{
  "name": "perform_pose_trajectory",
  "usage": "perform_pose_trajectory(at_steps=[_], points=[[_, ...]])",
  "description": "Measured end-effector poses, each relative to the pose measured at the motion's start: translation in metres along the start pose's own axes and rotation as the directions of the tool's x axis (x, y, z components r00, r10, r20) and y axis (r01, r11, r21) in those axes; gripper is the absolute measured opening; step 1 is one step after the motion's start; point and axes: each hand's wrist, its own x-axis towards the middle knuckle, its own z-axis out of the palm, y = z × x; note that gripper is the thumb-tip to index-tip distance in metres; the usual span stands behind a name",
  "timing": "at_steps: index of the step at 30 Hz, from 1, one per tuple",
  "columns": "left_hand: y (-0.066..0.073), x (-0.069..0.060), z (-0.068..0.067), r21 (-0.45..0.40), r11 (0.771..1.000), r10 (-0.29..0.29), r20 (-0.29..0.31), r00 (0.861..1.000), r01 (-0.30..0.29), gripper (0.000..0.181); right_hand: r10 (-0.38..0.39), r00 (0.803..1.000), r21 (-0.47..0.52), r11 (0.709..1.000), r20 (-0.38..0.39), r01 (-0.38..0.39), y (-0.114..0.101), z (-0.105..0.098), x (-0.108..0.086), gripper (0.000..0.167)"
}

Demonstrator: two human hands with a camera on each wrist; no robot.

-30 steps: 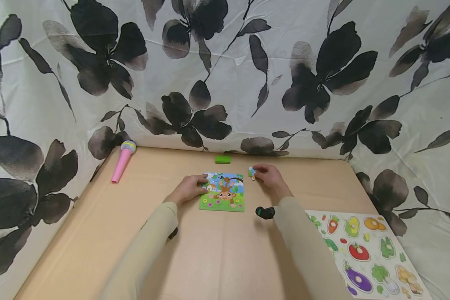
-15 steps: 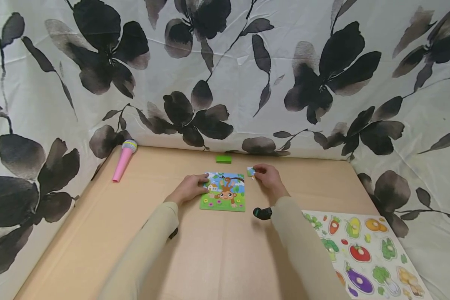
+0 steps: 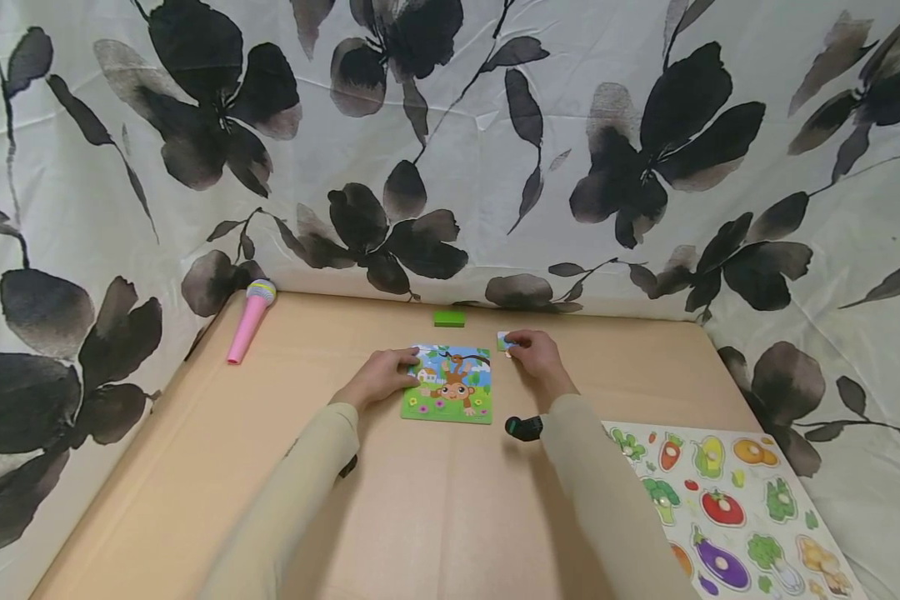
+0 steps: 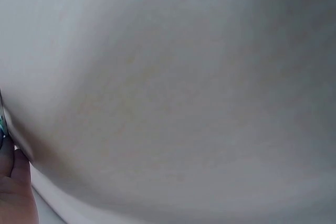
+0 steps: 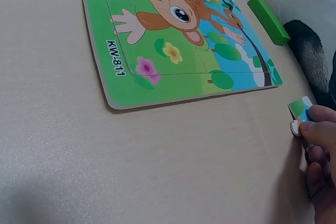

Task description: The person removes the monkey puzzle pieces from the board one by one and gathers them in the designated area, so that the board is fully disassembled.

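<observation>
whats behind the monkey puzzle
Past the far edge of the monkey puzzle, a green block lies apart from it on the table, with the floral cloth beyond. Whatever lies under the puzzle or behind the cloth is covered.

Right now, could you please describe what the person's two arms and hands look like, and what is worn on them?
The left sleeve and the right sleeve are long and pale cream. The left hand and right hand are bare. A dark, rounded device sticks out beside the right sleeve; a smaller dark piece, mostly hidden, shows by the left.
</observation>
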Motion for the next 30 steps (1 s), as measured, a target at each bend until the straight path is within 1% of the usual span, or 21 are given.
perform_pose_trajectory(at_steps=[7, 10, 21, 30], points=[[-0.003, -0.0007, -0.0023, 0.002, 1.0, 0.006, -0.014, 1.0, -0.006, 0.044, -0.077, 0.997, -0.02, 0.997, -0.007, 0.077, -0.0027, 0.0006, 0.001, 0.022], [-0.0023, -0.001, -0.0029, -0.004, 1.0, 0.012, -0.014, 1.0, -0.012, 0.044, -0.091, 0.996, -0.031, 0.995, -0.014, 0.09, -0.002, 0.0014, 0.0016, 0.021], [-0.0007, -0.0006, 0.0001, -0.008, 1.0, 0.014, -0.003, 1.0, -0.014, 0.044, -0.079, 0.996, -0.022, 0.997, -0.043, 0.078, 0.002, 0.0029, -0.0011, 0.021], [-0.0012, -0.0003, 0.0006, -0.007, 1.0, 0.019, -0.007, 1.0, -0.019, 0.044, -0.049, 0.998, -0.008, 0.999, -0.048, 0.049, 0.0027, 0.004, -0.0016, 0.021]])
